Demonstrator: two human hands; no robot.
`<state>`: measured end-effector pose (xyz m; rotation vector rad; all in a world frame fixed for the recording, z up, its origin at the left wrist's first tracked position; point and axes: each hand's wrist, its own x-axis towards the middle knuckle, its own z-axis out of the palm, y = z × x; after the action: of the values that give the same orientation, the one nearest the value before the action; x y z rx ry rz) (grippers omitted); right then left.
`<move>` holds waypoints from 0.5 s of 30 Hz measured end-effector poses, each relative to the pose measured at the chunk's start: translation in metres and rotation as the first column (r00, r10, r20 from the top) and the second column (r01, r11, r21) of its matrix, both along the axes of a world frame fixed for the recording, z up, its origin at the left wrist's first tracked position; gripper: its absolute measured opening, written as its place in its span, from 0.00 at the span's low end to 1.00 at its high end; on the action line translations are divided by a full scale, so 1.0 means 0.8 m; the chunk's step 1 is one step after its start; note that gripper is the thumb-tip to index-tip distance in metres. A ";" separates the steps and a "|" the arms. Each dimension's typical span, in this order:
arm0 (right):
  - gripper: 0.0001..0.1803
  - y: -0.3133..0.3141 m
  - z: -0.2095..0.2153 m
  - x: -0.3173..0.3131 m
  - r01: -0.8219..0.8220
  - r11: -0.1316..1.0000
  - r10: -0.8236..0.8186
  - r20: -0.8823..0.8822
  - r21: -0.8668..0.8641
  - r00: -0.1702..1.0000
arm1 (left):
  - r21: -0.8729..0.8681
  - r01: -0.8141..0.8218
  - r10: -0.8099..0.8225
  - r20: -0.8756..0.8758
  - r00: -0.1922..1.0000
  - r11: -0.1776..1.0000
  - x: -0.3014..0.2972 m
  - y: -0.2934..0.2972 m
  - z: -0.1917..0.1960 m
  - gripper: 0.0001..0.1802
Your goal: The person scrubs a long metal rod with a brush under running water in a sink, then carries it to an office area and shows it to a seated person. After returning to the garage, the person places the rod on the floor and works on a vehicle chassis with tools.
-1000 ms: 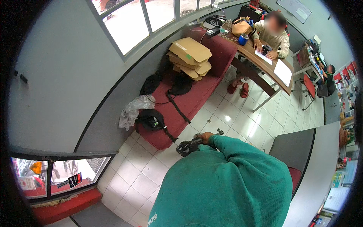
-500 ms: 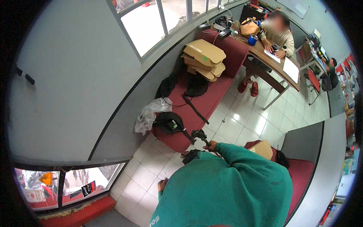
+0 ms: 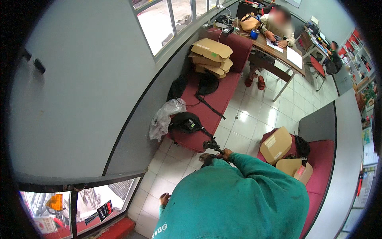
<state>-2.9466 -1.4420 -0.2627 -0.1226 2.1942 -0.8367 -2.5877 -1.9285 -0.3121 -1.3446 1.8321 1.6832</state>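
Note:
My right hand [image 3: 227, 154], at the end of a green sleeve, is closed around a dark knobby-ended rod [image 3: 213, 145]. The far end of the rod lies by the corner of the red bench [image 3: 191, 144], close to the strap of a black bag [image 3: 186, 122]; whether they touch I cannot tell. Low on the left, my left hand [image 3: 164, 198] shows beside my green sweatshirt [image 3: 234, 199]. Its fingers are partly visible and loosely apart, with nothing seen in them. A clear plastic bag [image 3: 165, 118] rests against the black bag.
Flat cardboard boxes [image 3: 211, 49] are stacked on the bench. Another red seat [image 3: 320, 159] at right carries cardboard boxes [image 3: 275, 145] and a black item [image 3: 302, 146]. A person [image 3: 278, 28] sits behind a wooden table [image 3: 266, 49]. A grey wall [image 3: 87, 91] bounds the left.
The view has shifted, bringing more of the right-hand seat and its boxes into sight. My right hand still grips the rod. The seated person's hands have moved over the paper.

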 end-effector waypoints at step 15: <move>0.17 -0.154 0.115 0.171 -0.409 0.846 0.352 -0.218 -0.341 0.910 | -0.063 0.289 -0.294 -0.105 0.950 0.955 0.118 -0.094 -0.005 0.18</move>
<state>-2.8096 -1.5649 -0.1706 -0.8130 2.0104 -1.0340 -2.4930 -2.0037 -0.3160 -0.9522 2.0295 1.5960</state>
